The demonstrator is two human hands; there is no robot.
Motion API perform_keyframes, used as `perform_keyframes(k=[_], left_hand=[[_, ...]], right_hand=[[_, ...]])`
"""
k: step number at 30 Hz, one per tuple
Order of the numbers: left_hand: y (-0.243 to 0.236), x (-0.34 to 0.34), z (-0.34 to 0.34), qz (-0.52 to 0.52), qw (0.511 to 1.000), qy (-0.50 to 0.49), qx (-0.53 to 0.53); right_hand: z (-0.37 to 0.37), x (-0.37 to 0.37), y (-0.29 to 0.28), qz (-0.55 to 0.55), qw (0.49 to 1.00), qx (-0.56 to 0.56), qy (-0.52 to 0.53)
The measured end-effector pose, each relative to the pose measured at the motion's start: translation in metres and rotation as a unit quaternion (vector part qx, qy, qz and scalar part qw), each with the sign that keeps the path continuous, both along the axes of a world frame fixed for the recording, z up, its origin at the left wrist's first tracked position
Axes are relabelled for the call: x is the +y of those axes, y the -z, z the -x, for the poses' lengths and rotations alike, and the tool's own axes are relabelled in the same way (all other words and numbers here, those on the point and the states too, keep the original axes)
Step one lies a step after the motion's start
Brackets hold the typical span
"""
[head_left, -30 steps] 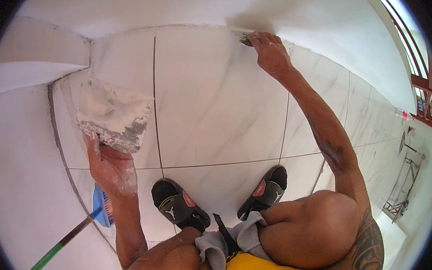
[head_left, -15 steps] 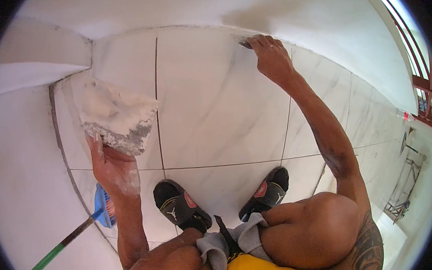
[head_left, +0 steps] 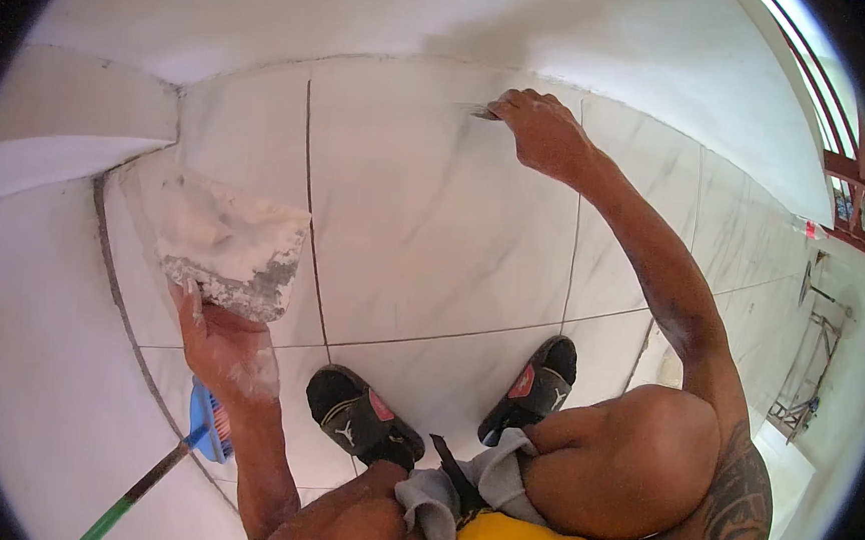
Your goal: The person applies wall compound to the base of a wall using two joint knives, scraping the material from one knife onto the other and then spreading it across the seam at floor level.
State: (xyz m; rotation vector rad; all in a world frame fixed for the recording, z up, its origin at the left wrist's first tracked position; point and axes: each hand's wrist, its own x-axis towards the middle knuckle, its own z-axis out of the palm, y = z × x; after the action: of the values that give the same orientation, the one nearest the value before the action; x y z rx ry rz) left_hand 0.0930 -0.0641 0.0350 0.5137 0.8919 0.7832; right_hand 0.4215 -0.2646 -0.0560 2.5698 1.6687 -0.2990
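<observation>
My left hand (head_left: 231, 356) is closed on the near edge of a small flat board (head_left: 274, 277). The board is grey where it shows, and white putty (head_left: 211, 216) is heaped over most of it. At the far side, my right hand (head_left: 552, 138) grips a thin scraper, probably a putty knife (head_left: 483, 112), whose blade sticks out to the left of my fingers; its handle is hidden in my fist. The blade is over the white marbled tile (head_left: 436, 220), a little short of where the tiles meet the white wall (head_left: 370, 10). I cannot tell whether it touches the tile.
My feet in black slides (head_left: 362, 416) are on the tiles, between the two arms. A blue brush head (head_left: 207, 425) on a green handle (head_left: 114, 519) lies left of my left forearm. A white ledge (head_left: 83, 110) juts out at the far left. Red-brown metal bars (head_left: 855, 179) stand at the right.
My right hand and the scraper have come a little nearer to me, away from the wall's foot. My left hand and the board have shifted slightly lower in the view.
</observation>
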Motion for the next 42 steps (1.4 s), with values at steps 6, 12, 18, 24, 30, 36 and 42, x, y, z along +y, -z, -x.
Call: perform_keyframes(k=[6, 12, 18, 24, 30, 36, 42], left_hand=[[0.002, -0.002, -0.001, 0.007, 1.0, -0.003, 0.003], [0.001, -0.002, -0.002, 0.002, 1.0, -0.014, 0.018], [0.0, -0.004, -0.004, -0.003, 1.0, -0.002, 0.02], [-0.002, -0.002, -0.004, -0.002, 1.0, 0.002, -0.012], [-0.002, -0.002, -0.001, -0.01, 1.0, 0.006, -0.008], [-0.006, -0.006, -0.005, -0.008, 1.0, 0.002, 0.01], [-0.002, -0.006, -0.003, 0.002, 1.0, -0.008, -0.004]], right_hand=[[-0.027, -0.036, 0.013, -0.101, 0.991, -0.087, 0.027], [-0.043, -0.044, 0.034, -0.092, 0.986, -0.137, 0.03], [-0.034, -0.046, 0.053, -0.093, 0.979, -0.182, 0.006], [-0.032, -0.048, 0.033, -0.041, 0.994, -0.105, 0.002], [-0.027, -0.041, 0.014, -0.055, 0.994, -0.091, 0.0], [-0.026, -0.021, 0.037, -0.095, 0.984, -0.151, 0.002], [-0.019, -0.027, 0.039, -0.065, 0.988, -0.139, -0.036]])
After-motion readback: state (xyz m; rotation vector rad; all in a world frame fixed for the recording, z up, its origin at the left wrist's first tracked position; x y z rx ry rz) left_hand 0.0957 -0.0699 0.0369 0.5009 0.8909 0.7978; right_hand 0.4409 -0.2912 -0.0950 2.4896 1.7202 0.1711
